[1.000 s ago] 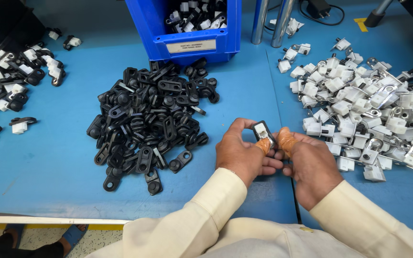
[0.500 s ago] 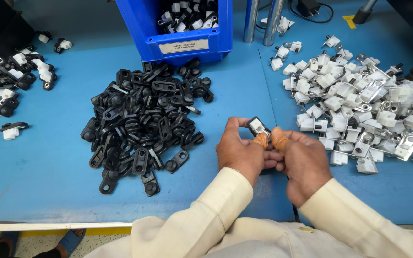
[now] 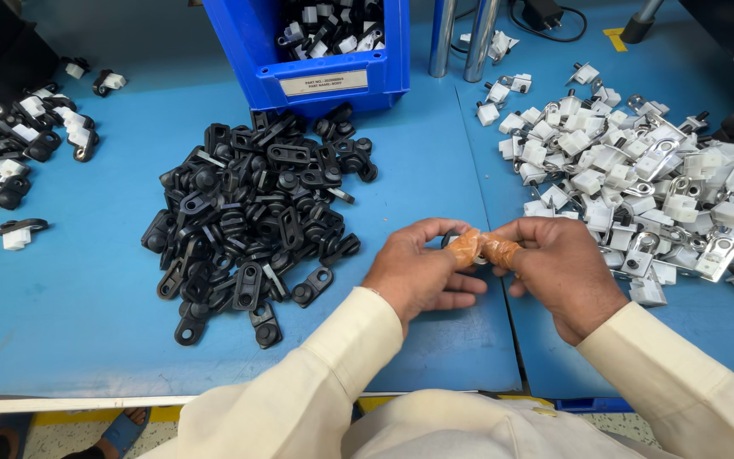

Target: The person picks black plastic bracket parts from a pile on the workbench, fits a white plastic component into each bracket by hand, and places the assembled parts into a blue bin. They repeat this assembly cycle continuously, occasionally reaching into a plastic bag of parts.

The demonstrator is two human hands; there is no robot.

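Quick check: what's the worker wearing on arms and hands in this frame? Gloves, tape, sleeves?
Both arms are in long, loose cream sleeves that reach the wrists. No gloves: the left hand and right hand are bare, apart from orange-tan tape wraps on a fingertip of each. No watch, rings or markings visible.

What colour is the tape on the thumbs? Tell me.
Orange-tan tape wraps both thumbs, shown in the head view.
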